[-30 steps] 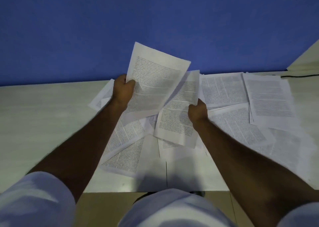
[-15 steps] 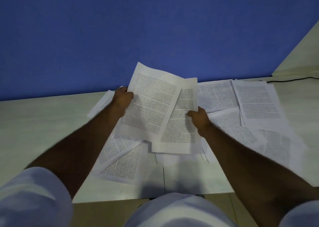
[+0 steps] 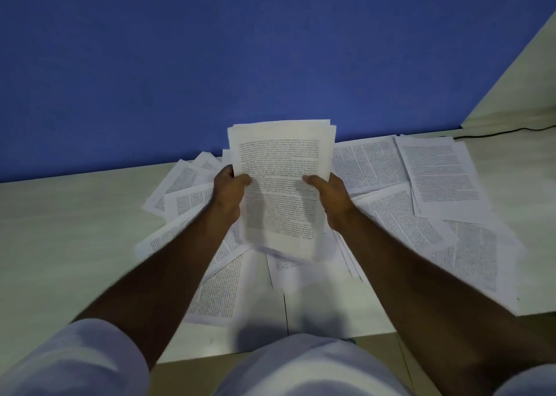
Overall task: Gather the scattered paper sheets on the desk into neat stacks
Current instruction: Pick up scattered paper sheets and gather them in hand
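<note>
Head view looks down on two bare forearms raised over a pale counter [image 3: 75, 230] set against a blue wall [image 3: 210, 64]. Both hands hold one bundle of sheets [image 3: 282, 155] upright above the counter's middle. The left hand [image 3: 230, 192] has its grip curled round the bundle's left edge, thumb across the printed face; the right hand [image 3: 331, 195] has its grip curled round the right edge in the same way. The bundle's top edges sit nearly flush, with a few corners stepping out at the upper right.

Every page carries dense black printed text in blocks, but the lettering is too small and blurred to read; no heading, logo or label can be made out.

Under and around the hands lie loose sheets. A fan of overlapping pages [image 3: 186, 203] spreads to the left of the left wrist, reaching back to the wall. More pages [image 3: 373, 167] lie to the right, one of them [image 3: 442, 173] set near the back edge, others [image 3: 469, 254] running close to the counter's right front edge. One sheet [image 3: 216, 299] lies near the front edge beside a seam [image 3: 285, 311] in the surface.

The counter's left half is bare surface up to the wall. A dark cable [image 3: 505, 130] runs along the back right corner, beside a pale angled panel [image 3: 517, 88]. White sleeves [image 3: 75, 362] fill the lower corners.
</note>
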